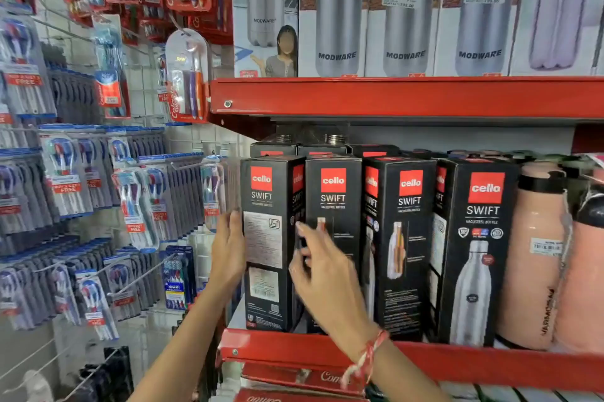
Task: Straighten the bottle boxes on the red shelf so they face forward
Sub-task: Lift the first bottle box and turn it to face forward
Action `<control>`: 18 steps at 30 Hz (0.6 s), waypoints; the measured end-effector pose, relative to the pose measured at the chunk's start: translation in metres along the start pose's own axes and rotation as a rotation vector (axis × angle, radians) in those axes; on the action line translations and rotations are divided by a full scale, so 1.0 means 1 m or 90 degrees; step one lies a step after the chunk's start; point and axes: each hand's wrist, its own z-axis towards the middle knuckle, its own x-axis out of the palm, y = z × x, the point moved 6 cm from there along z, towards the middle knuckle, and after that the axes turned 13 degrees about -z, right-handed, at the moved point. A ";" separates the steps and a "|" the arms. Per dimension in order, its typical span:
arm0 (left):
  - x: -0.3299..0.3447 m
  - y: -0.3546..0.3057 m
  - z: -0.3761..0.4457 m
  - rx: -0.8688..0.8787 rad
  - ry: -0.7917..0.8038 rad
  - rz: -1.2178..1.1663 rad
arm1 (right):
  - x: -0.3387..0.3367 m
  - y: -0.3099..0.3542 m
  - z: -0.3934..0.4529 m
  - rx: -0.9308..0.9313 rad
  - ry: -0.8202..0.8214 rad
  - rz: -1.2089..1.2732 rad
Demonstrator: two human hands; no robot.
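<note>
Several tall black "cello SWIFT" bottle boxes stand in a row on the red shelf (490,365). The leftmost box (266,238) shows a text panel and is turned a little. The second box (333,205), third box (400,238) and fourth box (474,254) stand to its right, the fourth showing a steel bottle picture. My left hand (228,254) lies flat against the leftmost box's left side. My right hand (322,274), fingers spread and blurred, is in front of the gap between the first and second boxes, touching the first box's right edge.
Peach flasks (536,254) stand right of the boxes. More black boxes stand behind the front row. The upper red shelf (408,97) carries white Modware bottle boxes (405,9). Toothbrush packs (130,205) hang on wire hooks to the left, close to my left arm.
</note>
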 end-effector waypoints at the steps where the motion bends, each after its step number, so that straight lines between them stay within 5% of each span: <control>1: -0.001 0.009 0.001 -0.069 0.015 -0.024 | 0.015 0.005 -0.004 0.042 0.056 -0.006; 4: 0.006 0.036 0.003 -0.208 0.114 -0.111 | 0.058 0.021 -0.017 0.114 0.191 -0.035; 7: 0.016 0.042 0.002 -0.253 0.190 -0.239 | 0.083 0.026 -0.015 0.184 0.203 -0.019; 18: -0.006 -0.033 -0.004 -0.184 0.302 -0.184 | 0.039 0.054 0.000 0.182 0.150 0.046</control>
